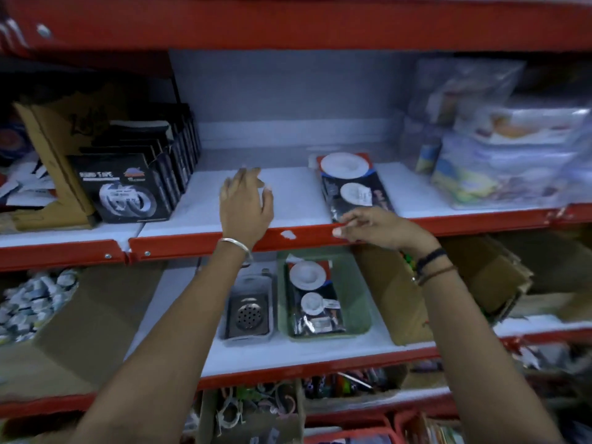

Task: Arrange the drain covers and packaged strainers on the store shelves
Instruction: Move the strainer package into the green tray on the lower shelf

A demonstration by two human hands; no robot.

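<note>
On the upper shelf [288,200], the left hand [245,203] hovers palm-down over bare white surface, fingers loosely spread and holding nothing. To its right a packaged strainer [350,184] lies flat, long axis running front to back. The right hand [374,227], clearly the nearer, seems to pinch its front edge at the shelf lip, though blur hides the contact.

The front black box [126,187], left of the bare white shelf board [288,193], bears white lettering that seems to read "NANO TAPE". Script on the tilted cardboard box [57,129] behind it, and print on the strainer pack [350,184] right of the board, is too blurred to read.
</note>
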